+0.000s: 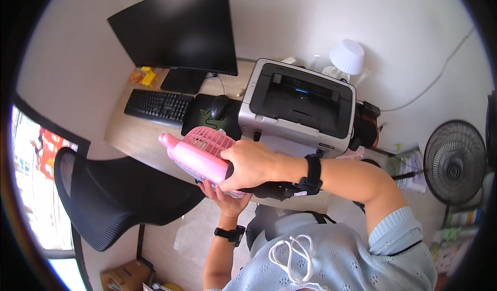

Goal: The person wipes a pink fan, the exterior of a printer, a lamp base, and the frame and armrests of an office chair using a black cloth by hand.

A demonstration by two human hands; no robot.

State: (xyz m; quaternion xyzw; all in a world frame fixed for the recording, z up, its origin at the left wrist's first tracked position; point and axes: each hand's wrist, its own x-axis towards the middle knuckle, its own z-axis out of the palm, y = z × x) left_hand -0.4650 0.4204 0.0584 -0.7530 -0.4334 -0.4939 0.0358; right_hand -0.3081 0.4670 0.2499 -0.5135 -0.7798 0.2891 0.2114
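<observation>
A pink plastic lattice basket [207, 137] is held up in front of the desk, tilted. Across its near side lies a smooth pink bottle-like object [198, 159] with a narrow knob at its left end and a dark patch at its right end. My right hand [248, 164] grips the right end of this pink object from above; part of the basket is hidden behind the fingers. From below, my left hand [227, 199] supports the basket's underside with spread fingers. Black wristbands are on both wrists.
On the wooden desk [120, 133] are a curved monitor [178, 31], keyboard [157, 106], mouse [219, 107] on a mouse pad [198, 116], printer [297, 104] and white lamp [346, 56]. A black chair [128, 190] is at left, a fan [454, 162] at right, a cardboard box [126, 277] on the floor.
</observation>
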